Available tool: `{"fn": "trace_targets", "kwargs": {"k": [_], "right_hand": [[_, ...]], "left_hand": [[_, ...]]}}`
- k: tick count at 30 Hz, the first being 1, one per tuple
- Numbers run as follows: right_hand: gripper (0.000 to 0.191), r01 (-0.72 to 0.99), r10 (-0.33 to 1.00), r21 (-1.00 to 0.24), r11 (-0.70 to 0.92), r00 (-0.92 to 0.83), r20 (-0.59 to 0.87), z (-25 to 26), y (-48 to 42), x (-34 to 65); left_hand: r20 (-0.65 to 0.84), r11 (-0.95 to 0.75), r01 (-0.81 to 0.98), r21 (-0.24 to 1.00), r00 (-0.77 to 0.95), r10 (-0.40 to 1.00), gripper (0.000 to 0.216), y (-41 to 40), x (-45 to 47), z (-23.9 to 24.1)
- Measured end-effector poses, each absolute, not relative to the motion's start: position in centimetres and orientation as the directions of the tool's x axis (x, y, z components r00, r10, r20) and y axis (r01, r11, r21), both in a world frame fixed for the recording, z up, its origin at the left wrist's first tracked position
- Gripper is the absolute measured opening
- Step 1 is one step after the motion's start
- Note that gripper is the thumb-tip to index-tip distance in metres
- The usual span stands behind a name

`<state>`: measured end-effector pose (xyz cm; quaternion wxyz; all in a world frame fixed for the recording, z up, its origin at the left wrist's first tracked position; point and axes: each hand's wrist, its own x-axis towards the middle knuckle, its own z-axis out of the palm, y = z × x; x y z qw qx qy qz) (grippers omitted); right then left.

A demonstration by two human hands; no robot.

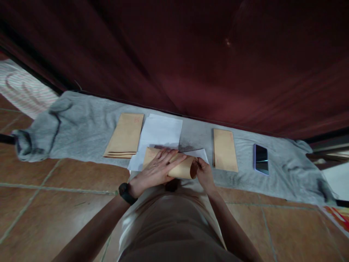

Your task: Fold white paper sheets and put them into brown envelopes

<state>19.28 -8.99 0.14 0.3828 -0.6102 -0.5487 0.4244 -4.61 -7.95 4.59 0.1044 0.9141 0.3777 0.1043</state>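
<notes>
My left hand (159, 167) lies flat with fingers stretched over a brown envelope (182, 170), pressing it down on white paper sheets (160, 133). My right hand (204, 173) is closed at the envelope's open right end, where a white folded sheet (197, 153) shows behind it. What its fingers pinch is hidden. A black watch (125, 193) is on my left wrist. A stack of brown envelopes (125, 135) lies to the left, and another brown envelope stack (225, 150) to the right.
Everything lies on a grey cloth (81, 123) spread over a brown tiled floor (54, 203). A phone (261, 159) rests on the cloth at the right. A dark red curtain (191, 54) hangs behind. A striped mat (24, 89) is at far left.
</notes>
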Motion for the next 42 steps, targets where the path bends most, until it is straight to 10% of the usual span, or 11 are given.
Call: {"fn": "trace_targets", "kwargs": {"k": [11, 19, 25, 42], "right_hand": [[0.038, 0.243, 0.998, -0.968, -0.061, 0.026, -0.057, -1.1, -8.9, 19.2], [0.049, 0.775, 0.979, -0.632, 0.026, 0.109, 0.173, -3.2, -9.7, 22.9], [0.067, 0.892, 0.982, -0.447, -0.070, 0.140, 0.126, -4.4, -10.3, 22.1], [0.071, 0.891, 0.975, -0.409, -0.197, 0.223, 0.016, -3.2, -8.4, 22.4]], "left_hand": [[0.154, -0.700, 0.680, 0.217, 0.684, 0.713, 0.097, -6.9, -5.8, 4.0], [0.107, -0.640, 0.750, 0.166, 0.631, 0.768, 0.097, -5.9, -6.8, 2.4], [0.108, -0.633, 0.756, 0.167, 0.624, 0.774, 0.097, -5.7, -7.1, 1.3], [0.088, -0.620, 0.768, 0.162, 0.614, 0.784, 0.097, -5.4, -7.5, 0.8]]}}
